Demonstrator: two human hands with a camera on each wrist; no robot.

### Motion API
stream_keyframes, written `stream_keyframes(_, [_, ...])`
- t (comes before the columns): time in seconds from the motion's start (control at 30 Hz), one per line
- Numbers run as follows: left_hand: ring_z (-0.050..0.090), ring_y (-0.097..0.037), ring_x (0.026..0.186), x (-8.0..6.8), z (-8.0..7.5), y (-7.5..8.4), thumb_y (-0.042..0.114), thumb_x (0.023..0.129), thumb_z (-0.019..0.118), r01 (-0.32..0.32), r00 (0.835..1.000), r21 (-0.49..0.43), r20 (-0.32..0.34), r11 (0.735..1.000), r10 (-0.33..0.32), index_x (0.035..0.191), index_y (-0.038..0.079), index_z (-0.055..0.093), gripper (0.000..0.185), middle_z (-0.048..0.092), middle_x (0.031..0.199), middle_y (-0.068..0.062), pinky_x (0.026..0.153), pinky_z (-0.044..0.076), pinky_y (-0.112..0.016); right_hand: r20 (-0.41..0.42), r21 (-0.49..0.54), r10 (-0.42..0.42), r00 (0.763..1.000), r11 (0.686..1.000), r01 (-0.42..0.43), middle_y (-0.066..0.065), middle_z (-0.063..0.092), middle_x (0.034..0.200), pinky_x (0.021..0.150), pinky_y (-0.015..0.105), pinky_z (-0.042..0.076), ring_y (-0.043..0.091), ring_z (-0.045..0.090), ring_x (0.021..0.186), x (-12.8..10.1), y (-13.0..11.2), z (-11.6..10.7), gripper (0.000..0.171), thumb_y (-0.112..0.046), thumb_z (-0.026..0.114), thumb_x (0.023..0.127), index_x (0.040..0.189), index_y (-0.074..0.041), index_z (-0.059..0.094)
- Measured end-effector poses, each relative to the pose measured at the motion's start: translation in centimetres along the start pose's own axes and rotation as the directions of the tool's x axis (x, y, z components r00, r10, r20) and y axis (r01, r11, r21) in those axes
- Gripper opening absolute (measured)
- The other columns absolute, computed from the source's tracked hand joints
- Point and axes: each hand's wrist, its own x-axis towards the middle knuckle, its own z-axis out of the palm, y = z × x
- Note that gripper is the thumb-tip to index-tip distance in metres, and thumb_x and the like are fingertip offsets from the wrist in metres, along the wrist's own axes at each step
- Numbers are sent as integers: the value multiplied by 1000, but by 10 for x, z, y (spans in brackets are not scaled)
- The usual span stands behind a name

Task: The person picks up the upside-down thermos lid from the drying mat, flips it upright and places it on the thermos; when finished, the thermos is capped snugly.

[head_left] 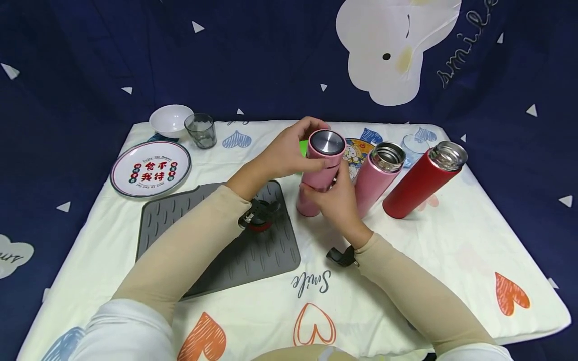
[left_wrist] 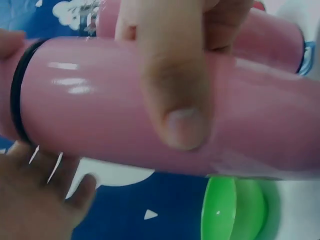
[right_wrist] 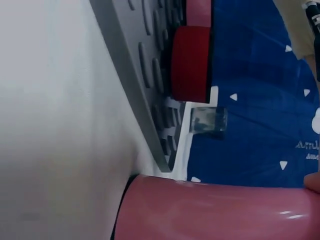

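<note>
Head view: left hand (head_left: 289,150) curls round lid end of capped pink flask (head_left: 319,173); right hand (head_left: 336,200) grips its body lower down. Flask stands tilted on white cloth (head_left: 451,240), just beside grey mat (head_left: 253,250). Open pink flask (head_left: 378,175) and red flask (head_left: 422,183) lean at right.

Left wrist view: thumb (left_wrist: 175,80) presses across pink flask; green cup (left_wrist: 235,210) behind.

Right wrist view: flask base (right_wrist: 215,210) fills lower edge; red lid (right_wrist: 191,62) lies on mat; hand's hold hidden here.
</note>
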Motion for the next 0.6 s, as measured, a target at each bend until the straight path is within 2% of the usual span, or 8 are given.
stream_keyframes(0.13, [47,-16,117,2,1,0,15,74,82,18,1000,-2,9,1000,-18,136,2,41,76,49,130,-7,100,39,-30,4,32,-6,1000,999,6,17,52,130,97,40,45,26,55,112,2,-5,0,76,1,81,75,137,1,36])
stream_keyframes(0.27, [49,-17,116,2,1,1,14,74,82,14,1000,-12,0,1000,-14,135,2,43,73,49,131,-8,99,39,-29,6,69,30,1000,997,-30,17,51,129,96,39,44,27,54,109,4,-6,1,78,3,80,73,137,1,35])
stream_keyframes(0.47, [50,-15,112,2,3,1,22,72,86,49,999,41,-15,998,-48,135,7,48,75,53,127,-4,95,42,-30,13,127,49,999,991,-51,19,51,129,96,37,43,27,53,108,7,-6,2,80,8,78,71,137,3,33])
stream_keyframes(0.53, [53,-17,109,2,4,1,17,73,85,65,998,-4,-13,998,-65,138,8,47,76,57,124,-4,94,44,-32,12,136,38,999,990,-39,18,51,128,96,36,43,26,53,108,9,-3,3,80,8,78,70,137,2,34])
stream_keyframes(0.6, [53,-17,111,2,6,1,17,71,86,70,997,-11,-11,997,-70,140,8,42,82,54,127,-4,95,44,-32,16,167,17,1000,986,-20,18,52,127,96,37,43,27,54,108,10,1,4,78,9,76,69,136,2,36])
